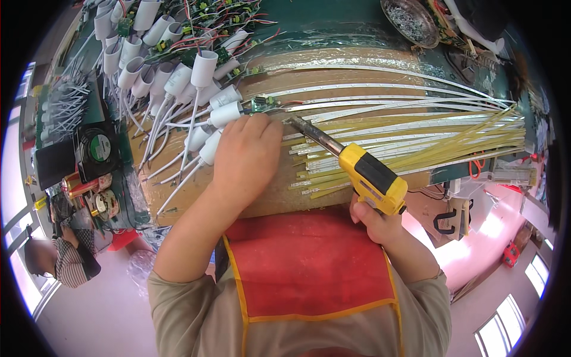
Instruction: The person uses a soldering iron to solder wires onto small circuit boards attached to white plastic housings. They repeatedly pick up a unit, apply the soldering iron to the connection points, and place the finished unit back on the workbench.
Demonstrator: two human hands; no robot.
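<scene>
In my right hand (pixel 375 221) is a yellow and black soldering gun (pixel 372 178), my fingers wrapped round its handle. Its metal tip points up and left, close to the fingers of my left hand (pixel 248 152). That hand is closed, and its fingertips are hidden, so what they pinch cannot be made out. Just beyond its knuckles lie a white plastic cylinder (pixel 226 113) and a small green circuit board (pixel 260 105). Thin LED strips (pixel 380 132), white and yellow, fan out to the right from beside the gun's tip.
More white cylinders with cables (pixel 178 80) and circuit boards with red wires (pixel 202 24) crowd the upper left. A brown board (pixel 279 193) lies under the work. At the upper right stands a round metal dish (pixel 410 24). Another person (pixel 65 256) sits at far left.
</scene>
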